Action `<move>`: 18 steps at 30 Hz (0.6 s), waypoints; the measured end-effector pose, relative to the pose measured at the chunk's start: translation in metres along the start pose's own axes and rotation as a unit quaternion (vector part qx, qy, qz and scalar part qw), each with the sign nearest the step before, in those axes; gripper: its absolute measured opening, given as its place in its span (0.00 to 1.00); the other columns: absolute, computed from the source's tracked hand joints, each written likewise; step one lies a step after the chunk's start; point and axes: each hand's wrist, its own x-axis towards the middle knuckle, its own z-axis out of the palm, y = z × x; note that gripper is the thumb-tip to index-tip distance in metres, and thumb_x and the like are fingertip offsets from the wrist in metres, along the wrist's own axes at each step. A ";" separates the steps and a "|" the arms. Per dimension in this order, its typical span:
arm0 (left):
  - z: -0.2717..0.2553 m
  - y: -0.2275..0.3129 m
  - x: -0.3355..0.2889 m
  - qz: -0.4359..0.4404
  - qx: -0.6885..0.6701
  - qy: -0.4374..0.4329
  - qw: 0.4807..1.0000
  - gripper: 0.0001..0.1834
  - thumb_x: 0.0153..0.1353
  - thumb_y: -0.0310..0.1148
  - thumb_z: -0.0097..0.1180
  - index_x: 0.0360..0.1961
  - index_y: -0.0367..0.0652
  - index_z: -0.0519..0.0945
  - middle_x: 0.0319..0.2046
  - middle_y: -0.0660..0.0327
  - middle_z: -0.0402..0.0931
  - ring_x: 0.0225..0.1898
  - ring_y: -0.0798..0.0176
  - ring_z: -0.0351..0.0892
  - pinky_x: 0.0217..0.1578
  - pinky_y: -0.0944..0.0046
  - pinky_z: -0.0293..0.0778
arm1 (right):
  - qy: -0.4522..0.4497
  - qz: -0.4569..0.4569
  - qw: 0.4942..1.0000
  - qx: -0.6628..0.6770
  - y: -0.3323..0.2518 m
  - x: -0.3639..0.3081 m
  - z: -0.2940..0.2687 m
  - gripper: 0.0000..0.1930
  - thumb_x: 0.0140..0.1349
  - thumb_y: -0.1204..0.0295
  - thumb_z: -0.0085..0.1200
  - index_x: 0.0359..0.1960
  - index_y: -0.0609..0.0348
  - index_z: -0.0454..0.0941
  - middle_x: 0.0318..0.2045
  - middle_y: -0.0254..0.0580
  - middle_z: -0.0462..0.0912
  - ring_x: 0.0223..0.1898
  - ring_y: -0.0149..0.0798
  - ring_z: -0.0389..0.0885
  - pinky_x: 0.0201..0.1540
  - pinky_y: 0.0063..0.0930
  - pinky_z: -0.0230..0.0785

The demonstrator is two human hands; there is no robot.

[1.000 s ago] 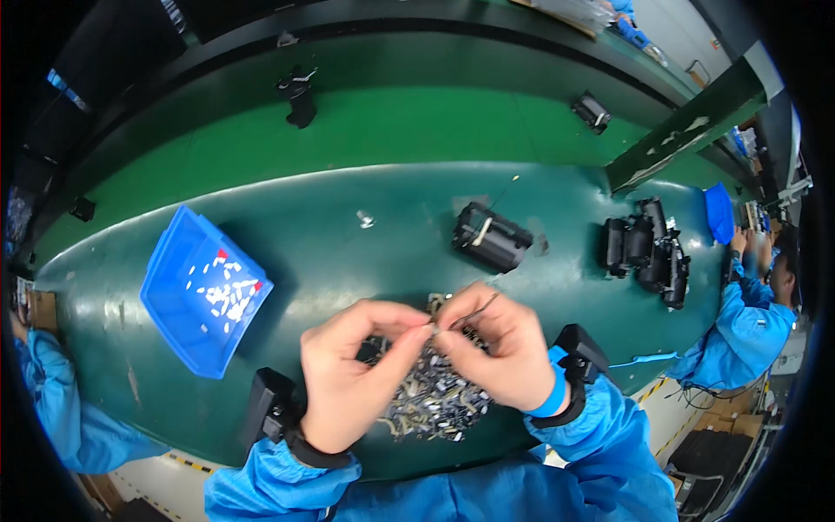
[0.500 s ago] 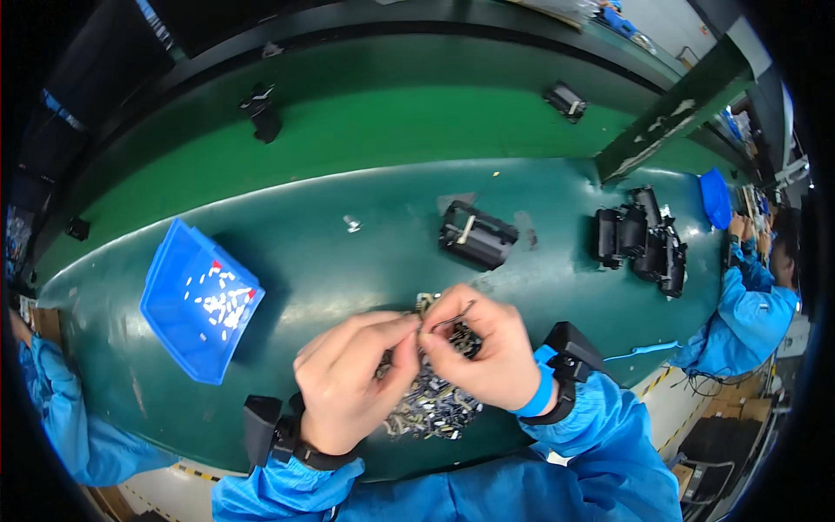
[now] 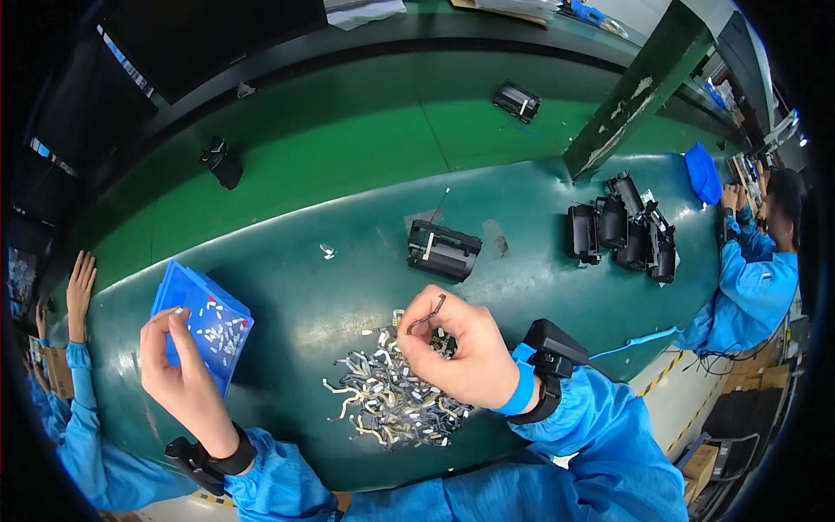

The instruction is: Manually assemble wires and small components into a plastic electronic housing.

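My left hand [image 3: 181, 361] hovers at the near-left side of a blue bin [image 3: 177, 284], its thumb and forefinger brought together in a pinch. A speck of white shows at those fingertips, too small to name. Small white pieces [image 3: 228, 337] and a few red bits lie inside the bin. Between the thumb and forefinger of my right hand [image 3: 461, 352] is a thin, dark, short cable [image 3: 426, 320], bent along its length. Right below that hand spreads a heap of short cables with small connectors [image 3: 387, 396], grey, black and beige, partly hidden by the hand.
Beyond the heap lies a black plastic housing [image 3: 444, 250]; several more black housings [image 3: 613, 224] cluster at the right. A green post [image 3: 639, 91] rises behind them. A blue pen-like tool [image 3: 657, 333] rests at the right edge. Co-workers sit at left [image 3: 83, 418] and right [image 3: 748, 278].
My left hand has left my right hand and swung left to the bin. My right hand stays over the heap, still pinching the cable. A co-worker's hand now shows at the far left.
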 end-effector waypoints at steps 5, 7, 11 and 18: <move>0.003 -0.002 0.001 0.065 0.074 0.040 0.994 0.03 0.56 0.17 0.55 0.32 0.34 0.74 0.36 0.54 0.74 0.43 0.55 0.75 0.49 0.61 0.68 | -0.030 0.072 0.978 0.196 0.004 0.003 -0.004 0.03 0.64 0.80 0.52 0.36 0.60 0.71 0.28 0.31 0.76 0.31 0.23 0.72 0.37 0.20 0.67; 0.014 0.011 -0.003 0.047 0.000 0.034 0.998 0.06 0.54 0.16 0.56 0.31 0.36 0.75 0.33 0.55 0.77 0.39 0.54 0.78 0.51 0.60 0.68 | -0.060 0.075 0.952 0.292 0.008 0.004 -0.013 0.01 0.66 0.78 0.50 0.37 0.60 0.72 0.27 0.33 0.76 0.31 0.25 0.74 0.37 0.21 0.69; 0.022 0.049 -0.028 0.222 -0.055 -0.064 0.971 0.10 0.49 0.19 0.61 0.31 0.45 0.81 0.29 0.65 0.81 0.35 0.61 0.82 0.52 0.56 0.66 | -0.132 0.121 0.932 0.316 0.009 0.008 -0.017 0.05 0.67 0.73 0.50 0.35 0.62 0.73 0.29 0.37 0.79 0.32 0.30 0.79 0.39 0.24 0.72; 0.029 0.072 -0.056 0.308 -0.138 -0.177 0.925 0.15 0.39 0.26 0.72 0.32 0.50 0.84 0.32 0.67 0.83 0.33 0.65 0.82 0.52 0.56 0.65 | -0.200 0.205 0.880 0.378 0.006 0.005 -0.016 0.08 0.65 0.69 0.51 0.36 0.62 0.72 0.31 0.41 0.79 0.35 0.37 0.82 0.42 0.29 0.73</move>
